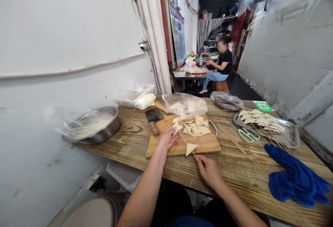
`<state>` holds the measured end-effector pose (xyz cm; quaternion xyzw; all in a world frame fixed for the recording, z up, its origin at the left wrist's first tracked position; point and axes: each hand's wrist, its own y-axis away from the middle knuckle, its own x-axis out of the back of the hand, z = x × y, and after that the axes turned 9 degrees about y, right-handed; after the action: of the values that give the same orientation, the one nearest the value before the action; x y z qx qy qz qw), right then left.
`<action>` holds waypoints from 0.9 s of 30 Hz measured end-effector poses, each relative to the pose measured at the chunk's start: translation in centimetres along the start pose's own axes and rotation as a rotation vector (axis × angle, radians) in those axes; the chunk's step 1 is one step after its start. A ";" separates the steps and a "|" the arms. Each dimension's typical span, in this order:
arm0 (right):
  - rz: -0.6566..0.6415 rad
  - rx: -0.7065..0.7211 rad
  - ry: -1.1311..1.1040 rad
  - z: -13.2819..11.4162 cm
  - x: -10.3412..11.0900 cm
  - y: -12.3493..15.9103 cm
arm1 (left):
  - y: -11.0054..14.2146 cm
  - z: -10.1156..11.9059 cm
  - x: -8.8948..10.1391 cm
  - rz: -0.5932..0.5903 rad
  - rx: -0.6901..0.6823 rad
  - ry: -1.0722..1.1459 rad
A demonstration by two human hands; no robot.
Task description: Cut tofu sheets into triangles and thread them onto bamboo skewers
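My right hand [208,171] pinches the lower end of a thin wooden skewer [183,138] in front of the cutting board [161,147]. One pale triangular piece [191,148], which looks like tofu, is threaded on the skewer near that hand. My left hand [168,139] is closed on another pale triangle [177,128] at the skewer's far end; whether the tip has pierced it I cannot tell. Behind them, a pile of loose triangles [196,128] lies on the board. A cleaver [154,116] rests at the board's left edge, partly on it.
A metal tray [292,135] with skewered triangles stands at right, beside green-handled scissors [249,135], bare skewers [240,147] and a blue cloth [293,176]. A steel basin [110,124] sits at left, plastic bags [186,103] at the back. Two people [223,60] sit farther away.
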<state>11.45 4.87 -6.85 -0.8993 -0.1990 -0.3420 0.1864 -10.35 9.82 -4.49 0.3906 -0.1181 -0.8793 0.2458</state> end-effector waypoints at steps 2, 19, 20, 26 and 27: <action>-0.004 -0.001 -0.001 0.0 -0.1 0.0 | 0.1 0.0 -0.1 -0.007 -0.001 0.019; -0.043 0.029 0.026 -0.3 0.4 0.1 | 0.4 0.3 0.2 0.002 -0.011 0.051; -0.045 0.027 0.027 -0.3 0.5 0.0 | 0.4 0.3 0.3 -0.010 -0.007 0.045; -0.055 0.022 0.018 -0.2 0.5 0.0 | 0.2 0.1 0.8 -0.086 0.000 0.030; -0.057 0.022 0.015 -0.1 0.5 -0.1 | 0.2 0.1 0.8 -0.089 0.001 0.027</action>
<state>11.68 4.97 -6.44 -0.8885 -0.2271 -0.3517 0.1877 -10.81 9.20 -4.85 0.4075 -0.0975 -0.8839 0.2078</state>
